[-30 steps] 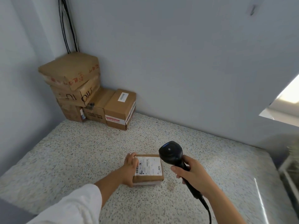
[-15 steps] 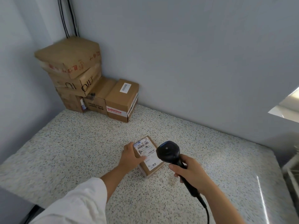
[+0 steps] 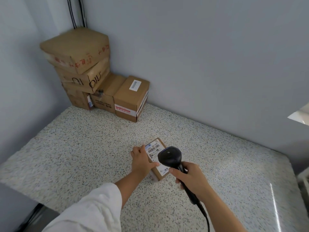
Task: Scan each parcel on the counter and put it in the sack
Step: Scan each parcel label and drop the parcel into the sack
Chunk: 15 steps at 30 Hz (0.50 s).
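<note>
**Scanner held over the parcel's label**

We face a grey wall [image 3: 200,56] that meets a second one at a corner on the left. Below it spreads a speckled counter [image 3: 83,156]. In the far left corner of the counter we see brown boxes [image 3: 93,81] set against the walls. Two larger ones are piled crookedly on a low one. Two smaller ones stand side by side to their right, the outer one with a white sticker on top. Black wires [image 3: 78,12] run up the corner above the stack.

Nearer to us, well apart from the stack, a white sleeve [image 3: 93,210] reaches in from the lower left. Our left hand [image 3: 142,160] grips the parcel [image 3: 158,175], a small brown carton lying flat on the counter at an angle. The thumb lies across its top and the fingers curl at its far left edge.

Our right hand [image 3: 190,179] is wrapped round the handle of the black scanner [image 3: 169,156]. The scanner's head covers part of the parcel's right side, and we cannot tell whether it touches. A white label [image 3: 153,149] with a barcode faces up on the parcel, between the left hand and the scanner's head. The scanner's cable [image 3: 206,218] trails from the handle past the right wrist to the lower edge.
</note>
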Available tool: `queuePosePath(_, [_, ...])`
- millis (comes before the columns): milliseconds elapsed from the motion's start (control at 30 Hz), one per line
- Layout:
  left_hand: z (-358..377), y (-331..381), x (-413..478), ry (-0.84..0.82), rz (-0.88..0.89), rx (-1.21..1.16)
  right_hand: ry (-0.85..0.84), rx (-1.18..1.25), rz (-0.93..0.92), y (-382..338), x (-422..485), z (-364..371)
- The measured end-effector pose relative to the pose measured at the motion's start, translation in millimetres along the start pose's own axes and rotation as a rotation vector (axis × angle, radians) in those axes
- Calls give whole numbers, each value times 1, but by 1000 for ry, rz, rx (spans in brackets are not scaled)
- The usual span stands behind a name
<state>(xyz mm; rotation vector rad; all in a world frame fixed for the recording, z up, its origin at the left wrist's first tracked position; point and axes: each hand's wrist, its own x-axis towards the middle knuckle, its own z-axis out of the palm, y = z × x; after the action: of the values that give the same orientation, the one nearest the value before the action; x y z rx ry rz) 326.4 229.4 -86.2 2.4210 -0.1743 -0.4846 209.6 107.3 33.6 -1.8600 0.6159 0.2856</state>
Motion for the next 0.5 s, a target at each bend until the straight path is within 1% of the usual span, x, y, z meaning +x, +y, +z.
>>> queuePosePath(267, [0,2,-9,28,20,27,3,-25,-7,2,-4,7])
queuePosePath(500, [1,3,-11,50,26,49,15,3,-22,0,-8,6])
